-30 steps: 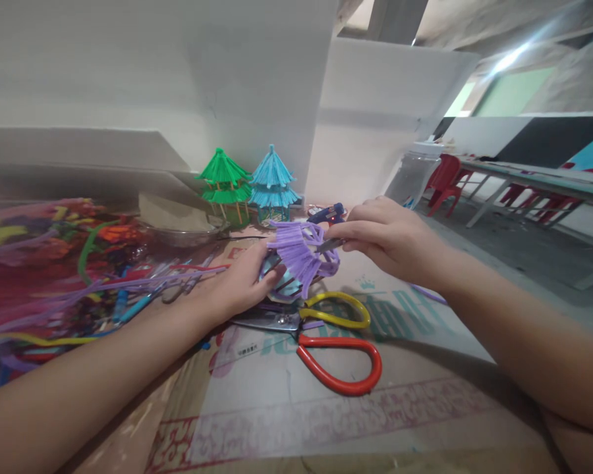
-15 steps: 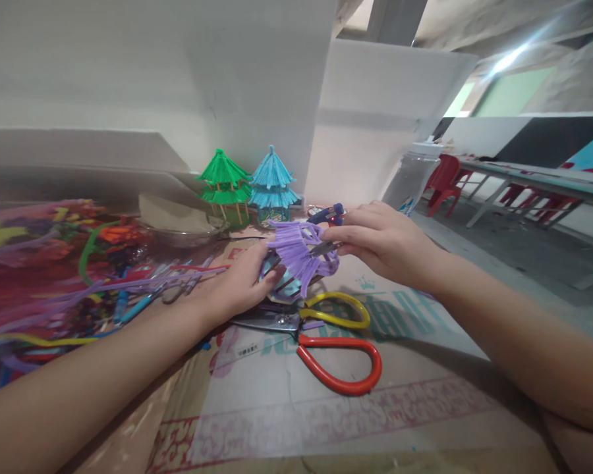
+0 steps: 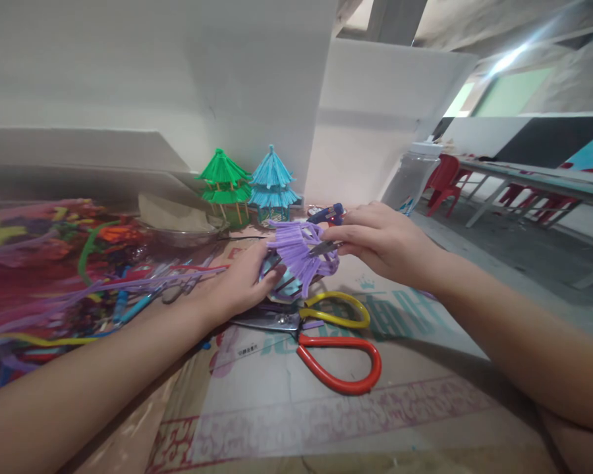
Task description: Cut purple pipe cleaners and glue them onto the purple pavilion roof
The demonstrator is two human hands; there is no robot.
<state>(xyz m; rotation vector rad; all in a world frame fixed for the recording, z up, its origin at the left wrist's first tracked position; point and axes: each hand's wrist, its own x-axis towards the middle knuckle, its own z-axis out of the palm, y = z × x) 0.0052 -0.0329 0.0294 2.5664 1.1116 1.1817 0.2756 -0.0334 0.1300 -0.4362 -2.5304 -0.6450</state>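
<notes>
A small model pavilion with a purple pipe-cleaner roof [image 3: 299,253] and dark posts over a pale blue base is tilted in my left hand [image 3: 244,280], whose fingers wrap its left side. My right hand [image 3: 383,240] pinches metal tweezers [image 3: 322,248], their pointed tip against the purple strips. Part of the tweezers is hidden by my fingers. Right behind the model lies a dark blue glue gun [image 3: 329,214] with a small red light. Scissors [image 3: 340,342] with one yellow and one red handle lie just in front, their blades partly under my left hand.
Green [image 3: 223,178] and blue [image 3: 273,178] model pavilions stand against the wall. A clear bowl [image 3: 182,234] and a heap of colourful pipe cleaners [image 3: 39,263] lie left. A clear bottle [image 3: 412,174] stands at the back right. Printed cardboard [image 3: 277,408] covers the table.
Hardly anything differs. Both hands keep their places, and the tweezers' tip stays at the purple roof with at most a tiny shift.
</notes>
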